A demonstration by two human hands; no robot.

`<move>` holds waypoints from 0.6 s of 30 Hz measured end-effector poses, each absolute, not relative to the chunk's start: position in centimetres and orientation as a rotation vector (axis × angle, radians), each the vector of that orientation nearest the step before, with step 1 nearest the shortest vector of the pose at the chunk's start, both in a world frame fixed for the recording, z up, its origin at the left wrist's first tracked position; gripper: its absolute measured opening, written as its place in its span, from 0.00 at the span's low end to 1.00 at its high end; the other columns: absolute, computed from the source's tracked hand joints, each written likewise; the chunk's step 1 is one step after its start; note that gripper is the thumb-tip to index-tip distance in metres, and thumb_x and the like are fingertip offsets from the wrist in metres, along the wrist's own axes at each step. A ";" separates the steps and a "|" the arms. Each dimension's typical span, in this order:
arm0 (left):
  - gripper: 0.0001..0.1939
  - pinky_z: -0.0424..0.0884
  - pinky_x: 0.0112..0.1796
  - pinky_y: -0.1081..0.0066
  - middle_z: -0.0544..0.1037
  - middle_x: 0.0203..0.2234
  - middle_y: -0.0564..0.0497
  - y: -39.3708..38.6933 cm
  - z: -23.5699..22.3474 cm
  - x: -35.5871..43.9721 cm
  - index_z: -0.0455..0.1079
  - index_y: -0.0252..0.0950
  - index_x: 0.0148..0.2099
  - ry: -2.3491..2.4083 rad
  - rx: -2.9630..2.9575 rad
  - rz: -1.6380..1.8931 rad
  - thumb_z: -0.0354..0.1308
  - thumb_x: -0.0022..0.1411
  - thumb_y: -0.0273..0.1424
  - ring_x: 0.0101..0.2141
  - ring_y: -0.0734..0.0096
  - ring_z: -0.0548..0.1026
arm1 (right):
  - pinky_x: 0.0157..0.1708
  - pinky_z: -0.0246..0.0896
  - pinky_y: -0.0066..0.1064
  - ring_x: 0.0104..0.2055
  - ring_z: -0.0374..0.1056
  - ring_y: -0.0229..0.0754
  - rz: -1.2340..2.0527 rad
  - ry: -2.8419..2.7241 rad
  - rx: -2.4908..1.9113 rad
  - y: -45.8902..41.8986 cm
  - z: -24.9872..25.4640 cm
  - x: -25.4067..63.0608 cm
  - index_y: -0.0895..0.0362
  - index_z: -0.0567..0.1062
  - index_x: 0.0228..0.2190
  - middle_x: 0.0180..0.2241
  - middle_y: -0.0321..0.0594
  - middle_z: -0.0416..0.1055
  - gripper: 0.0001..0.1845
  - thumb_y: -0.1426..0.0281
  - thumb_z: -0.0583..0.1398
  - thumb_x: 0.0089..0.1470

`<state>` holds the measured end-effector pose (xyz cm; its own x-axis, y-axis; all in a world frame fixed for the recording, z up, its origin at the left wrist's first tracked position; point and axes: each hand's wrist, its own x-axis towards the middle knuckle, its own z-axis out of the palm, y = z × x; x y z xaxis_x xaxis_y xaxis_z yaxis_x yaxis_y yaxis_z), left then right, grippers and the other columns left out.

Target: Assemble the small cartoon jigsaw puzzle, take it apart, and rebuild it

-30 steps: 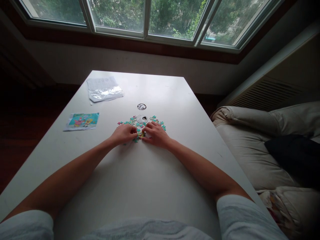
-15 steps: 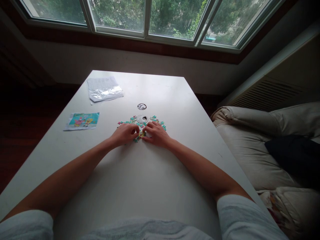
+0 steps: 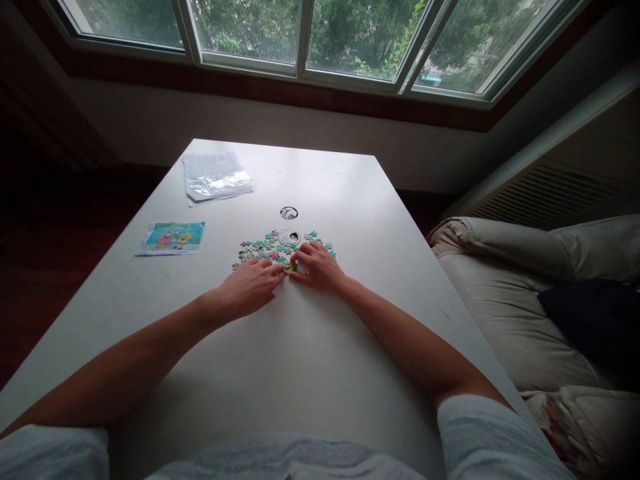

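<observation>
Small teal, pink and yellow jigsaw pieces lie scattered on the white table around a round cable grommet. My left hand rests palm down at the near edge of the pile, its fingertips reaching a small yellow piece. My right hand sits just right of it, fingers curled and pinched on that same yellow piece. The two hands almost meet at their fingertips.
A printed cartoon picture lies at the table's left. A clear plastic bag on a paper sheet lies at the far left. A second grommet hole is beyond the pile. A cream sofa stands right of the table.
My left hand has drawn back toward me and slightly right, uncovering more pieces on the left of the pile. The right hand has barely moved. The view shifted a little.
</observation>
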<state>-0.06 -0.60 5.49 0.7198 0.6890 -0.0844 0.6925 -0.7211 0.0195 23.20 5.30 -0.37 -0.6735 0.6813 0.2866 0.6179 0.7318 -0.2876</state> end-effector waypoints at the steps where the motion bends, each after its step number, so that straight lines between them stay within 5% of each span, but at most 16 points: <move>1: 0.22 0.64 0.51 0.61 0.74 0.57 0.44 -0.9 5.5 0.0 0.70 0.39 0.60 1.166 2.862 -0.125 0.61 0.64 0.33 0.55 0.55 0.70 | 0.52 0.55 0.42 0.49 0.62 0.51 0.232 -2.559 -0.999 5.3 -0.4 23.2 0.52 0.76 0.42 0.44 0.45 0.71 0.15 0.55 0.63 0.59; 18: 0.23 0.63 0.54 0.59 0.71 0.61 0.43 -1.7 5.8 0.8 0.70 0.37 0.60 1.185 2.844 -0.199 0.61 0.65 0.38 0.56 0.54 0.70 | 0.51 0.55 0.42 0.49 0.62 0.51 0.218 -2.551 -0.995 5.3 -0.5 23.0 0.53 0.76 0.41 0.43 0.45 0.71 0.16 0.55 0.63 0.60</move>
<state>0.81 -1.69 5.83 0.6974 0.7029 -0.1398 0.7100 -0.7042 0.0005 23.04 5.34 -0.46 -0.6709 0.6775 0.3015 0.6164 0.7355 -0.2810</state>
